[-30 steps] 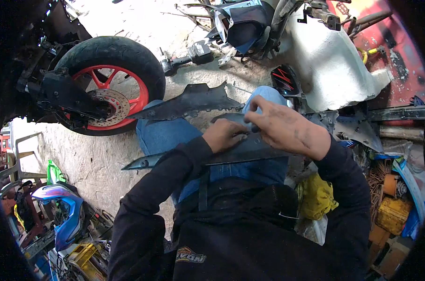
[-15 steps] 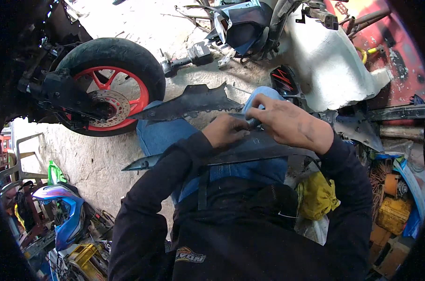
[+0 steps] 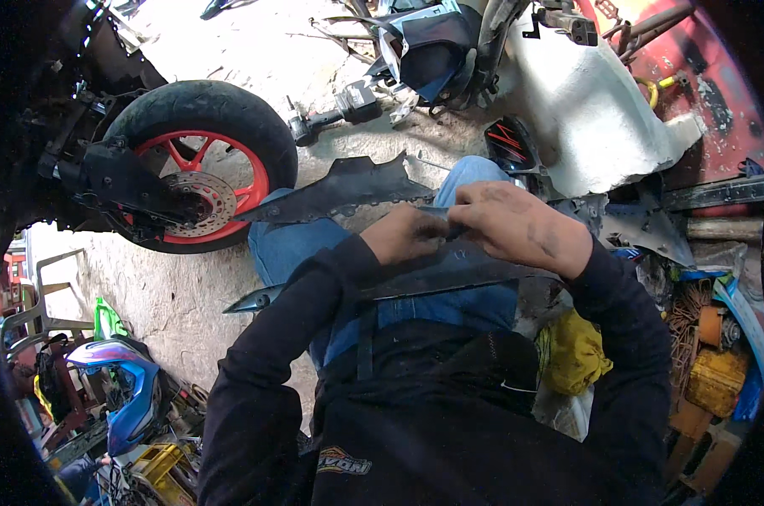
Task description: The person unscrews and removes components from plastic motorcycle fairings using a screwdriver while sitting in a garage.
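Across my lap lies a long black plastic motorcycle panel (image 3: 474, 268), its narrow end reaching out past my left forearm. A second dark panel (image 3: 348, 187), jagged along its top edge, spans beyond my left hand, from the wheel toward my knee. My left hand (image 3: 405, 234) grips the edge of the lap panel with bent fingers. Close beside it, my right hand (image 3: 523, 226) is closed at the same edge, thumb and fingers pressed together. Whatever small piece may be between those fingertips is hidden.
At left stands a motorcycle wheel (image 3: 198, 169) with a red rim. A black cordless power tool (image 3: 335, 111) lies on the concrete floor (image 3: 179, 312). A yellow plastic bag (image 3: 574, 352) sits by my right thigh. Blue-purple bodywork (image 3: 125, 384) rests lower left.
My right hand has come down slightly, its raised fingers closing in toward my left hand at the panel edge. The left hand stays nearly in place. The whole view has shifted slightly.
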`<state>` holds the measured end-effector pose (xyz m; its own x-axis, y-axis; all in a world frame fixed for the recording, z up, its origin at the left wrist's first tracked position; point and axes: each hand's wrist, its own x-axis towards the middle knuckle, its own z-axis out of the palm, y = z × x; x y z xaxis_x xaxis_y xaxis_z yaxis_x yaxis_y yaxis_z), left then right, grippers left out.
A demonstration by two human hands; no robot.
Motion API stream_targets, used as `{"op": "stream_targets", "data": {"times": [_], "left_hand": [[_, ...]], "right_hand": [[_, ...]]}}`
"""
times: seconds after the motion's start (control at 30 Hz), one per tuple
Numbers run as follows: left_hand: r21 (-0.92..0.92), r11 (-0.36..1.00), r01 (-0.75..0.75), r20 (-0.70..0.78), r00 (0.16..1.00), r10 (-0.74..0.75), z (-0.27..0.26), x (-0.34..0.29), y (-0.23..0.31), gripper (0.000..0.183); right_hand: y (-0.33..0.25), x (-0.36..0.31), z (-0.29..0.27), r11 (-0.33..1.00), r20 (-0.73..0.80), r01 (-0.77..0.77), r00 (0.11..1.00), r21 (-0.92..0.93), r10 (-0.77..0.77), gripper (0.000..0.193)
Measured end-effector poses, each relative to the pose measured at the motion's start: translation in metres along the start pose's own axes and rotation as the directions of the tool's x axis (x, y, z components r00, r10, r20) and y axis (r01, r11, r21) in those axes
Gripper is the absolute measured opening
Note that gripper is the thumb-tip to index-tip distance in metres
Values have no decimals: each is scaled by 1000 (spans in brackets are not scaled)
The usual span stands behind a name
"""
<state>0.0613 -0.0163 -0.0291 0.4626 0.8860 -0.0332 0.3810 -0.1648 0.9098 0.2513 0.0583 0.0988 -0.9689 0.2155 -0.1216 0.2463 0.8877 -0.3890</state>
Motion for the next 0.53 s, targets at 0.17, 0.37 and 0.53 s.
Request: {"op": "stream_targets", "data": {"times": [0.17, 0.37, 0.53], "left_hand": [[-24, 999, 41, 22, 999, -40, 2, 3, -11, 39], [27, 999, 45, 16, 999, -46, 24, -5, -26, 36], [-31, 996, 88, -3, 996, -88, 23, -3, -19, 35]], "right_hand": [[20, -5, 23, 998, -100, 58, 993, -33, -61, 16], [16, 3, 25, 984, 69, -118, 989, -134, 128, 16], [14, -6, 23, 983, 114, -185, 976, -13, 185, 22]]}}
